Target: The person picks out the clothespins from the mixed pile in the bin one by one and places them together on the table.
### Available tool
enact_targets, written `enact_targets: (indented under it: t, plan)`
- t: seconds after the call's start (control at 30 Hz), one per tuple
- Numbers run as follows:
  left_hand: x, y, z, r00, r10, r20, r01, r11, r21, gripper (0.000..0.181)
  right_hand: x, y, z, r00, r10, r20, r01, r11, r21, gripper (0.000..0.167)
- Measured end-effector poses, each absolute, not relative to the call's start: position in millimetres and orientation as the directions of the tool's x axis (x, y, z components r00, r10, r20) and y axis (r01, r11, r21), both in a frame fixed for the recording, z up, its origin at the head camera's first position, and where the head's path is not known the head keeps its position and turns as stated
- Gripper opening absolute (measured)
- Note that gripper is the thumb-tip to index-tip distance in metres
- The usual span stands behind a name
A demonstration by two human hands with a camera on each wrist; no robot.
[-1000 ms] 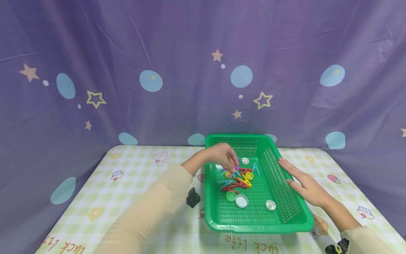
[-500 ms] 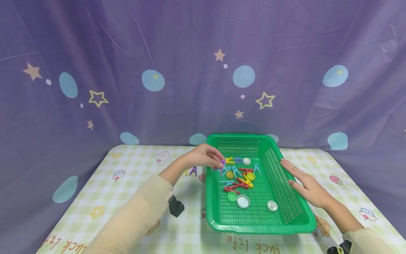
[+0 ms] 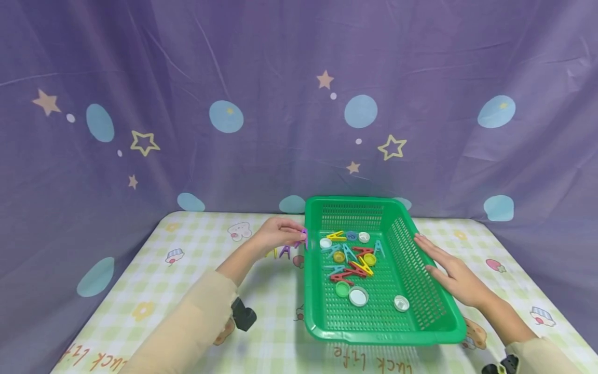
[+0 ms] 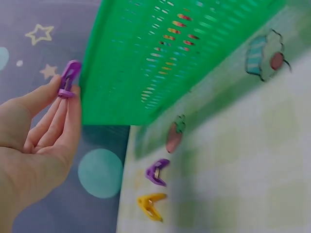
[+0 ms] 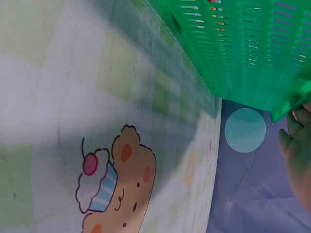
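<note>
I count one purple peg [image 3: 304,238] in the grip of the left hand [image 3: 279,232]: thumb and fingers pinch it by the left rim of the green basket [image 3: 385,336], near the picture's centre. In the basket I count two yellow pegs [image 3: 336,236], three red pegs [image 3: 342,279], four blue pegs [image 3: 348,253] and eight round caps [image 3: 358,297]. Two other pegs [image 4: 150,205] lie on the table [image 3: 187,270], at the basket's left. The left arm [image 3: 187,317] reaches from lower left; the right hand [image 3: 453,274], fingers extended, rests against the basket's right side.
</note>
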State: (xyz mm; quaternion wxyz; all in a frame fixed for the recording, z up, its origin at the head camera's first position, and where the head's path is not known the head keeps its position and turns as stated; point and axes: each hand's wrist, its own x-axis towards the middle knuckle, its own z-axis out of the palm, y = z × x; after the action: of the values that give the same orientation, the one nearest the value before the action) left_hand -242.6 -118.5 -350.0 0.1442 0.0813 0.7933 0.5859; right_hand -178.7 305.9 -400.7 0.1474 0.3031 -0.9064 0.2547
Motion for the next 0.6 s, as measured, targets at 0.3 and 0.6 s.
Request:
enact_targets:
  t: [0.3, 0.6]
  plan:
    - [-245.5, -127.4, -374.6, -0.962, 0.202, -0.183, -0.146, 0.185, 0.972, 0.035, -179.1, 305.6, -401.0, -0.775, -0.470, 0.423, -0.622, 0.689, -0.372, 0.057]
    - [-246.7, -139.7, -407.4, -0.961, 0.211, -0.180, -0.117, 0.278, 0.953, 0.030, -179.6, 305.4, -401.0, -0.770, -0.476, 0.426, -0.628, 0.683, -0.372, 0.056]
